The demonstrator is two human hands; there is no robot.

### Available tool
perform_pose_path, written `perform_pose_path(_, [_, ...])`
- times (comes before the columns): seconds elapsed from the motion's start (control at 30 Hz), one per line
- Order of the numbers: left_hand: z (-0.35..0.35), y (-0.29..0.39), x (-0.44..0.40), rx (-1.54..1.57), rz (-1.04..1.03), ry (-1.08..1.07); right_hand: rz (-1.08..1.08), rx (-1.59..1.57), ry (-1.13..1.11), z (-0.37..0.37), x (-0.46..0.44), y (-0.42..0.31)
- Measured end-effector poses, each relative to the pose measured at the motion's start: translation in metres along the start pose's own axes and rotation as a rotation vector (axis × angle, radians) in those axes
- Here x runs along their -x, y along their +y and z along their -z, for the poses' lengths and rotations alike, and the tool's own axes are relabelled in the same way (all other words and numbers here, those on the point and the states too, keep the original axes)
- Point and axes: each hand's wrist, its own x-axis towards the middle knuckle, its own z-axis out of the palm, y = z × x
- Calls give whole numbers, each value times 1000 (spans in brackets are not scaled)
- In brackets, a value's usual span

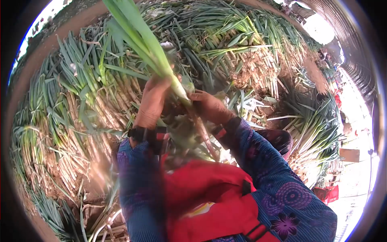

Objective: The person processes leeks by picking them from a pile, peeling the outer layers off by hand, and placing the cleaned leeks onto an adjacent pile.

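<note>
A long green onion [178, 88] slants across the middle of the head view, its green leaves toward the upper left and its pale stalk running down toward my lap. My left hand [154, 94] is closed around it where the leaves meet the stalk. Lower down, my right hand [210, 107] has its thumb and fingers pinched at the side of the stalk, seemingly on an outer layer too small to make out. The stalk's root end [213, 152] shows below my right hand, over the red apron [209, 193].
Large heaps of green onions lie at the left [60, 121], at the far side [258, 60] and at the right [310, 133]. Loose leaves and peelings [252, 105] litter the ground near my hands. A corrugated metal wall [346, 24] curves along the upper right.
</note>
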Motion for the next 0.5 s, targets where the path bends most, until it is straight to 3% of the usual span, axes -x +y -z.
perform_pose_path(0.17, [3,4,-4,12,-10,-65,-26,-39,38,-2,-5,-1])
perform_pose_path(0.27, [6,3,-7,64,-11,-58,133,572,67,9,-14,7])
perform_pose_path(0.37, [14,6,-15,121,-93,-37,-7,-69,327,34,-33,22])
perform_pose_path(0.5, [23,26,-12,172,-165,-13,205,115,424,60,-28,49])
